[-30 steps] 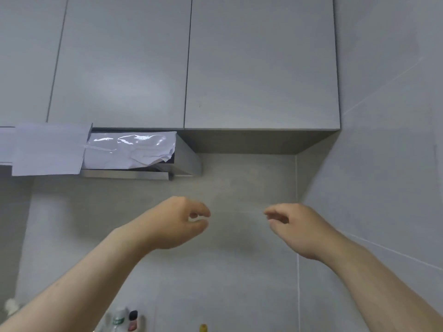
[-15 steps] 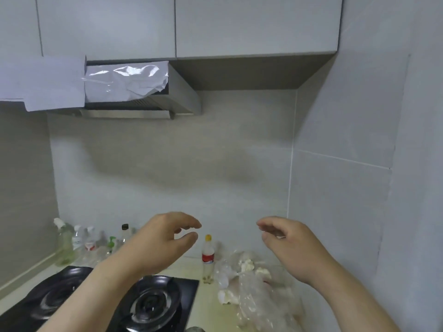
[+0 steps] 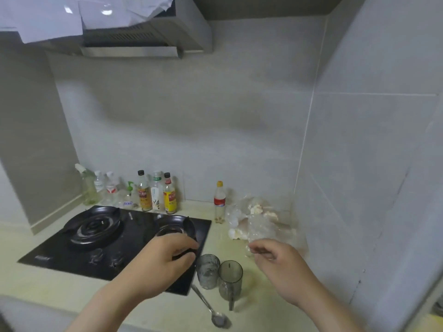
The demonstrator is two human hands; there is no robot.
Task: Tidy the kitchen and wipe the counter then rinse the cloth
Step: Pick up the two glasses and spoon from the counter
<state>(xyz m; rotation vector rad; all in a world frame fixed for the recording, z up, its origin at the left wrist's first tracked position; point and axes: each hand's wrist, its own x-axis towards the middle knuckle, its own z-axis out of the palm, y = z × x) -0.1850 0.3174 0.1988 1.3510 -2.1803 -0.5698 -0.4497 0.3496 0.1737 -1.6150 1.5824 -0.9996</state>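
Observation:
A pale yellow counter (image 3: 251, 312) runs under both hands. My left hand (image 3: 163, 262) hovers over the right burner of the black gas hob (image 3: 96, 238), fingers curled and apart, holding nothing. My right hand (image 3: 278, 264) hangs above the counter, fingers loosely curled, empty. Between the hands stand two grey translucent cups (image 3: 208, 270), (image 3: 230, 279). A metal spoon (image 3: 211, 310) lies in front of them. Crumpled clear plastic bags with pale contents (image 3: 254, 221) sit in the back right corner. No cloth is in view.
Several bottles (image 3: 146, 192) line the back wall behind the hob, with a lone yellow-capped bottle (image 3: 219, 200) to their right. A range hood (image 3: 143, 37) draped with paper and plastic hangs above. Tiled wall (image 3: 371, 164) closes the right side.
The view has tilted down from the cupboards to the counter. Both hands have dropped with it, now over the hob and counter, still empty.

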